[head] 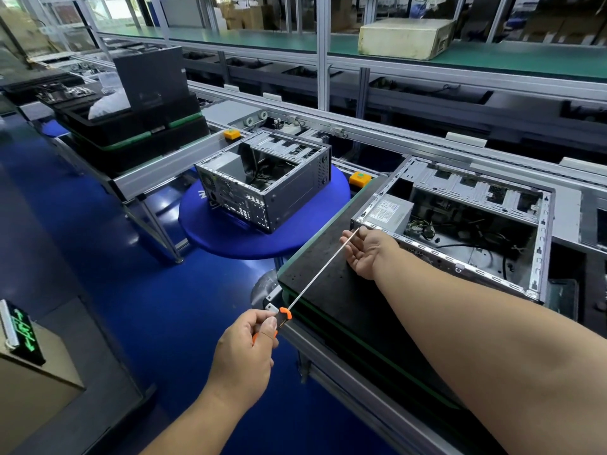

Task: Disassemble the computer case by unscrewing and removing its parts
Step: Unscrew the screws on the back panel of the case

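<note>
At case corner, left hand (244, 348) gripping screwdriver (315, 277), right hand (364, 252) steadying shaft

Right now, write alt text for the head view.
A person's left hand grips a long orange-handled screwdriver, its tip at the corner of an open computer case by the power supply, while the right hand steadies the shaft. A second open case sits on a blue round table.
</note>
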{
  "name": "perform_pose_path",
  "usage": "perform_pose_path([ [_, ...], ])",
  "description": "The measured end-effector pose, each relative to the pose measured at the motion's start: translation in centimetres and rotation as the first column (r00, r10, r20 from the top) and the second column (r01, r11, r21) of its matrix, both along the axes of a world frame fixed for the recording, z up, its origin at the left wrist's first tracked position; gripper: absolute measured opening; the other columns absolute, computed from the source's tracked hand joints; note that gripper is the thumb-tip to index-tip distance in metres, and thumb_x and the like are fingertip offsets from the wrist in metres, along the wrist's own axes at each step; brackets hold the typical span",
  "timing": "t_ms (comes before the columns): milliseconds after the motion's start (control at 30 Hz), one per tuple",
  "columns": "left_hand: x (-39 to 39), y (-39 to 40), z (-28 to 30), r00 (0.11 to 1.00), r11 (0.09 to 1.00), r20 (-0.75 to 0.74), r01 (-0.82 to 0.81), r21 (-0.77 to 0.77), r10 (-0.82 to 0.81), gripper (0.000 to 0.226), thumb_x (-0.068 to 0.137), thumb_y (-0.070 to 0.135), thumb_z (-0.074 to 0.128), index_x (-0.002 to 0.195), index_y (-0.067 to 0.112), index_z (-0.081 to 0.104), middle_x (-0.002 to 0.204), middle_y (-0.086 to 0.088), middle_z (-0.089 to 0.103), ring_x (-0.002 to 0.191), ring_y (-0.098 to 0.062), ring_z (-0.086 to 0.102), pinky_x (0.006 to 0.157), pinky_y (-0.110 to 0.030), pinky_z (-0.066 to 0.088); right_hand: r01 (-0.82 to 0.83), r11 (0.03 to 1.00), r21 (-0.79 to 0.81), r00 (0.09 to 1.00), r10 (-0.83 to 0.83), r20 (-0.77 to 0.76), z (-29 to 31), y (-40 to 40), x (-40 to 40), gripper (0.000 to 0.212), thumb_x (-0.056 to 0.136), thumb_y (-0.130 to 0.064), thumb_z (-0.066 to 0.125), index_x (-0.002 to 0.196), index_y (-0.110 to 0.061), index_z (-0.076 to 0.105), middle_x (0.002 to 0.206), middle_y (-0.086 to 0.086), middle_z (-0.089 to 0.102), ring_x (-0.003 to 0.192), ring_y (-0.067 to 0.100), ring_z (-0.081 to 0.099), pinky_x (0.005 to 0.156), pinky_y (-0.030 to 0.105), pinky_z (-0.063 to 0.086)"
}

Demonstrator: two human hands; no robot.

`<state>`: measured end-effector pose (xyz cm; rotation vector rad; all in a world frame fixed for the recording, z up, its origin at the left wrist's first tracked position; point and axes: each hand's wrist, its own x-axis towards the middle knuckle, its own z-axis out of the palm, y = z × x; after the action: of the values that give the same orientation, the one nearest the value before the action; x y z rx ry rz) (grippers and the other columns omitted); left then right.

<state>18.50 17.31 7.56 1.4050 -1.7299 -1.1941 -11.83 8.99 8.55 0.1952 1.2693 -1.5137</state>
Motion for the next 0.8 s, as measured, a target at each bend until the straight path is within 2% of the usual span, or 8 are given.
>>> perform_pose_path([
  [67,0.1,-0.1,-0.1,1.0,1.0,0.01,0.002,-0.006,-0.002,0.02,0.108,0.026,0.054,0.102,0.031,0.072,0.082,0.008,0.072,0.057,-0.013,0.063,0.053,-0.019,0.051,0.009,1.0,-0.001,0.999,-0.009,0.042,0.1,-0.2,-0.1,0.026,0.109,-0.028,0.048,0.109,-0.011,0.068,0.069,-0.001,0.074,0.054,0.01,0.071,0.04,0.016,0.045],
  [200,0.1,-0.4,-0.2,0.999,1.0,0.033,0.002,-0.017,-0.001,0.019,0.108,0.027,0.055,0.102,0.034,0.071,0.081,0.009,0.071,0.065,-0.008,0.066,0.056,-0.02,0.051,0.035,0.999,-0.011,0.996,-0.034,0.08,-0.1,-0.5,0.1,0.029,0.106,-0.028,0.054,0.089,-0.01,0.069,0.061,-0.002,0.073,0.066,0.008,0.068,0.042,0.016,0.043],
  [333,0.8,-0.4,-0.2,0.999,1.0,0.036,0.007,-0.027,-0.006,0.021,0.108,0.026,0.054,0.1,0.036,0.071,0.084,0.014,0.071,0.066,-0.007,0.064,0.063,-0.028,0.05,0.04,0.999,-0.037,0.996,-0.037,0.084,-0.2,-0.5,0.5,0.022,0.102,-0.025,0.059,0.09,-0.009,0.07,0.063,-0.002,0.074,0.069,0.008,0.069,0.048,0.018,0.046],
  [433,1.6,-0.5,-0.2,1.0,0.999,0.016,-0.003,-0.038,0.004,0.028,0.109,0.026,0.051,0.097,0.039,0.072,0.081,0.003,0.07,0.064,-0.01,0.059,0.06,-0.032,0.049,0.049,0.998,-0.041,0.996,-0.046,0.075,-0.5,-0.4,0.7,0.016,0.098,-0.022,0.06,0.092,-0.01,0.069,0.069,-0.002,0.075,0.059,0.007,0.069,0.048,0.017,0.048],
  [567,2.2,-0.2,0.0,0.997,1.0,-0.082,-0.007,-0.027,0.005,0.036,0.111,0.027,0.047,0.098,0.046,0.074,0.079,-0.006,0.069,0.059,-0.012,0.053,0.052,-0.026,0.047,0.102,0.994,-0.032,0.993,-0.1,0.07,-1.7,0.8,0.5,0.012,0.086,-0.016,0.051,0.075,-0.016,0.057,0.059,-0.001,0.063,0.044,0.011,0.06,0.048,0.015,0.045],
  [667,1.9,0.1,0.3,0.993,0.999,-0.111,0.033,-0.031,-0.036,0.037,0.111,0.027,0.045,0.1,0.049,0.073,0.08,-0.004,0.068,0.058,-0.009,0.053,0.051,-0.024,0.046,0.126,0.99,-0.056,0.989,-0.121,0.08,-3.0,2.9,0.5,0.01,0.075,-0.015,0.044,0.067,-0.017,0.05,0.058,-0.001,0.05,0.045,0.013,0.046,0.05,0.017,0.036],
  [800,1.0,0.6,-0.2,0.992,0.996,-0.092,0.084,-0.017,-0.086,0.037,0.111,0.026,0.046,0.101,0.049,0.073,0.079,-0.004,0.069,0.06,-0.008,0.054,0.053,-0.025,0.047,0.109,0.984,-0.137,0.988,-0.093,0.121,-3.7,5.2,0.3,0.013,0.064,-0.016,0.043,0.065,-0.013,0.056,0.064,0.006,0.056,0.049,0.018,0.048,0.047,0.018,0.037],
])
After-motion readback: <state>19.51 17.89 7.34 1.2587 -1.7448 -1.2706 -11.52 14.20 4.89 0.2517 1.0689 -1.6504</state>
